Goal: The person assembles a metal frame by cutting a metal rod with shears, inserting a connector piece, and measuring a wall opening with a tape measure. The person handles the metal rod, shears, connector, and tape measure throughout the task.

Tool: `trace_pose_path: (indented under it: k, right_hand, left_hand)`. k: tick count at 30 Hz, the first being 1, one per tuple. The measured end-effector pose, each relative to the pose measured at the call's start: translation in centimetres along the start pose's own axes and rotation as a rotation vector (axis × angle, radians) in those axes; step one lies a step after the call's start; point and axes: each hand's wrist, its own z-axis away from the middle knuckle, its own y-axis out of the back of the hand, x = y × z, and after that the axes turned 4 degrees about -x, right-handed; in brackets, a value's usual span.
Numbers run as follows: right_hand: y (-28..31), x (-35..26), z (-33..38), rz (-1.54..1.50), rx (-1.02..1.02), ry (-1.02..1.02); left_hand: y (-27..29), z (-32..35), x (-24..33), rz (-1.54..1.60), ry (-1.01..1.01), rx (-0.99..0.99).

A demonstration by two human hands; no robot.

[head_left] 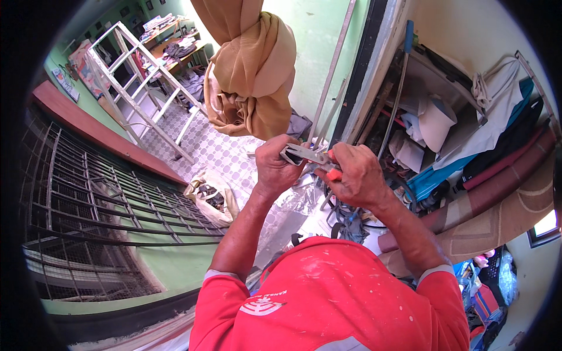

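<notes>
In front of my chest, my left hand is closed around a metal channel, its open end facing me. My right hand grips pliers with orange-red handles. The plier jaws reach left to the end of the channel and overlap its edge. Whether the jaws bite into the metal I cannot tell. Long thin metal strips rise behind my hands along the green wall; whether they join the held piece is hidden.
A knotted tan curtain hangs just beyond my hands. A white stepladder stands far left, above a black window grille. An open bag lies on the patterned floor. At right are a cluttered shelf and a rolled carpet.
</notes>
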Motion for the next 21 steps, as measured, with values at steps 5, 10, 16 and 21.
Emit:
trace_pose_path:
  k: [5, 10, 16, 21]
  right_hand:
    - [-0.5, 0.5, -0.4, -0.056, 0.046, 0.046]
    - [-0.2, 0.9, -0.4, -0.193, -0.036, 0.017]
    - [1.2, -2.0, -2.1, 0.004, -0.023, 0.047]
    - [1.3, 0.1, -2.5, 0.061, -0.045, 0.094]
  left_hand:
    - [0.5, 0.2, -0.1, -0.004, -0.008, -0.014]
    - [1.0, -0.1, 0.8, -0.001, 0.008, -0.074]
    - [1.6, 0.0, -0.3, 0.120, -0.083, -0.109]
    - [2.3, -0.6, 0.7, 0.128, -0.044, -0.212]
